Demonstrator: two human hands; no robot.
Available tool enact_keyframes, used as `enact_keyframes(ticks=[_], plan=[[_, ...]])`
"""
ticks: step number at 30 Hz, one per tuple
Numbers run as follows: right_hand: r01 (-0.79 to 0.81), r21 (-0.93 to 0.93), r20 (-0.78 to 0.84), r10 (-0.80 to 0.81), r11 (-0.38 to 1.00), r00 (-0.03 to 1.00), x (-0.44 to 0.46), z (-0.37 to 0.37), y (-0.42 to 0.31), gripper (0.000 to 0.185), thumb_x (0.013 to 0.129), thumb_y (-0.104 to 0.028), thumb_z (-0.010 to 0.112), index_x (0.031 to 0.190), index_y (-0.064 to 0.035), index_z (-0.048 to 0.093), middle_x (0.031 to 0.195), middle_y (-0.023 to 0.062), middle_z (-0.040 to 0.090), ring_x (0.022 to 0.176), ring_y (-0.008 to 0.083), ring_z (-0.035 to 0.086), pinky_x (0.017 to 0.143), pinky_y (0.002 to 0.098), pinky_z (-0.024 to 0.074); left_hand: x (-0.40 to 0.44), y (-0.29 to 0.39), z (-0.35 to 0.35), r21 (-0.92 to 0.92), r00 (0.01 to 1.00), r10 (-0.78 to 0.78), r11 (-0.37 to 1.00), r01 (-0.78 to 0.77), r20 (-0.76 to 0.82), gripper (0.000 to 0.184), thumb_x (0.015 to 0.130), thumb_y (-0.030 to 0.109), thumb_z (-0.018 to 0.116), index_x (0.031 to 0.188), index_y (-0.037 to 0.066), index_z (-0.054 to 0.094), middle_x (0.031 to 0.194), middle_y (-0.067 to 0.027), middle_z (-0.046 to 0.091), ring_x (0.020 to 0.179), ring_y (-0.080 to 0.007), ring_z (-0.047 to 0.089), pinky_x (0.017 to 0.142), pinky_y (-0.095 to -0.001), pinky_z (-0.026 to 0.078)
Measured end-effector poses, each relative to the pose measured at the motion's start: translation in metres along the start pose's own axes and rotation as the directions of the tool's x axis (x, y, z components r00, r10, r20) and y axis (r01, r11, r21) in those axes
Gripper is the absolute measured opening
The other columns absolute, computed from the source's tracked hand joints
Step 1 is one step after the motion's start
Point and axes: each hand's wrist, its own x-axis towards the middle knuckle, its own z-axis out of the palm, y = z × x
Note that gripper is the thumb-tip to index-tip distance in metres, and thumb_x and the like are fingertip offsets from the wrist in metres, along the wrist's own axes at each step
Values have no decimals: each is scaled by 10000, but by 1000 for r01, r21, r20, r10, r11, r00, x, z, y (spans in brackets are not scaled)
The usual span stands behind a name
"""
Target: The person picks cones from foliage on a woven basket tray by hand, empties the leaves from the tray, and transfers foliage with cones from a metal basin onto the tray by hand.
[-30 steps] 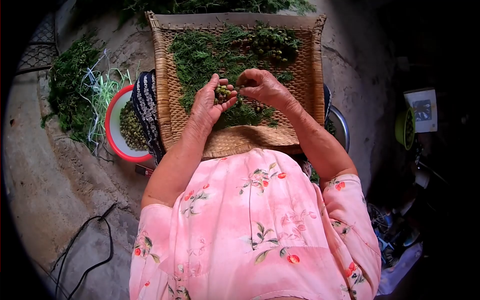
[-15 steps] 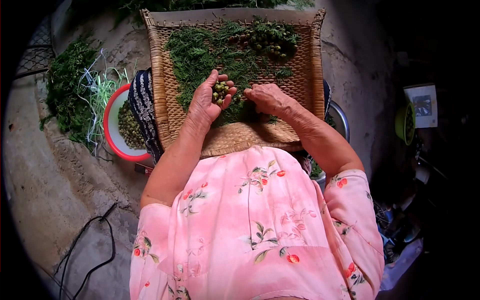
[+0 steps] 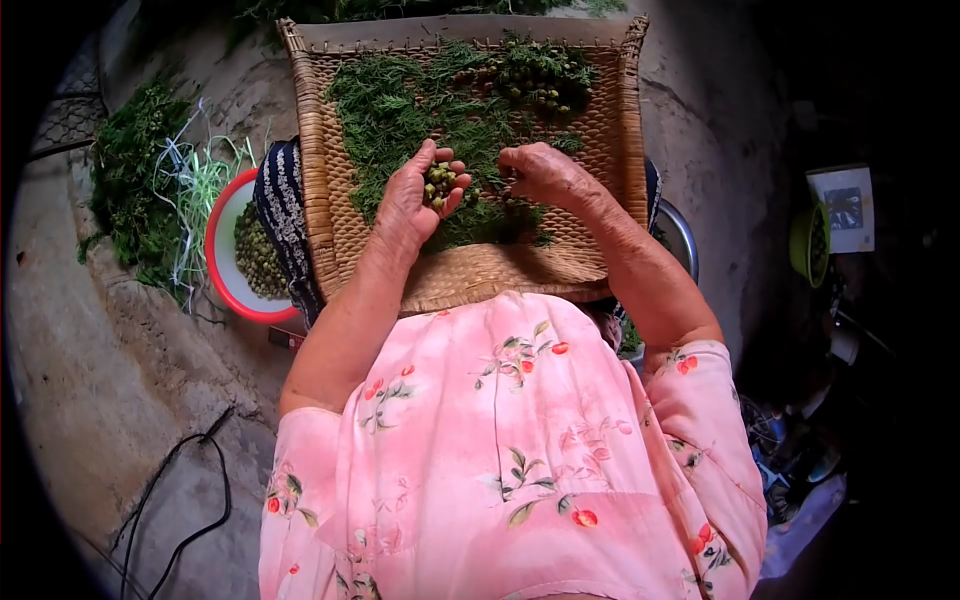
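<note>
My left hand (image 3: 415, 192) is cupped, palm up, around a small heap of round green seed cones (image 3: 440, 184). To its right, my right hand (image 3: 545, 172) hovers low over the basket with its fingers pinched together; whatever lies between the fingertips is too small and dark to make out. Both hands are above a woven wicker tray (image 3: 590, 265) resting on my lap. Feathery green conifer sprigs (image 3: 385, 105) cover much of the tray. A cluster of cones on sprigs (image 3: 545, 88) lies at its far right.
At the left stands a red-rimmed white basin (image 3: 217, 272) partly filled with green cones (image 3: 258, 262). Beyond it are piled branches (image 3: 135, 170) and pale plastic strings (image 3: 190, 200). A metal basin rim (image 3: 683, 240) shows at right, a green bowl (image 3: 812, 250) further out. A black cable (image 3: 222, 490) lies on the floor.
My right hand has moved slightly right and up, away from the left hand. The left hand stays in place, holding the cones.
</note>
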Motion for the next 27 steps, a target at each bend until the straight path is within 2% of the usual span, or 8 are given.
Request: enact_keyframes(ticks=[2,4,12,18,21,22,24,27], plan=[[-67,-99,79,75,993,994,-5,6,-12,366,663,-90,718,965,-27,521,942,147,569,879,345,566,732,410,475,2,-1,-4,-7,1000,-1,1000,1,8,305,888,364,532,931,66,577,812,-82,626,673,-181,633,471,-254,540],[-52,-121,82,62,991,995,-4,20,-15,236,725,-48,620,944,-9,541,941,185,582,953,348,563,765,415,480,3,-2,-5,-13,1000,-3,1000,3,16,305,887,364,533,932,66,578,812,-82,627,674,-182,633,471,-254,540],[-113,-58,-20,112,992,994,4,20,-4,152,712,-3,573,863,-15,575,877,183,577,868,360,566,730,423,480,2,-2,-4,6,1000,3,1000,-3,5,301,883,359,542,930,64,580,809,-81,626,678,-184,636,468,-258,541],[-100,219,-216,148,971,965,8,-10,-6,134,700,50,579,820,-11,585,718,80,597,656,152,583,582,294,484,0,-4,2,56,1000,-17,998,17,-1,310,879,363,548,938,60,579,808,-80,623,692,-187,633,503,-277,553],[-35,804,-128,231,594,965,11,-13,-12,148,760,-106,626,890,-35,619,779,134,632,719,263,623,647,328,501,-2,-5,7,56,999,-44,997,43,13,317,876,368,551,946,60,577,814,-82,623,697,-187,631,516,-281,555],[-34,804,-128,230,594,965,12,-12,-11,148,760,-106,626,890,-35,619,779,134,632,719,263,623,647,328,501,-2,-4,6,57,999,-43,997,42,12,317,876,368,551,946,60,577,814,-82,623,697,-187,631,516,-281,555],[19,381,-398,146,924,906,14,-9,-6,120,762,15,611,873,1,568,709,35,572,677,79,551,587,251,475,0,-4,2,17,1000,-10,1000,10,18,315,878,366,548,948,61,575,824,-83,622,687,-188,632,502,-274,551],[-143,172,-267,186,975,946,11,3,-1,241,747,-44,654,954,-8,539,766,126,609,715,220,604,620,338,483,4,-1,-5,-4,999,29,1000,-29,-25,306,884,359,542,944,62,575,825,-81,622,677,-185,632,487,-270,547]])
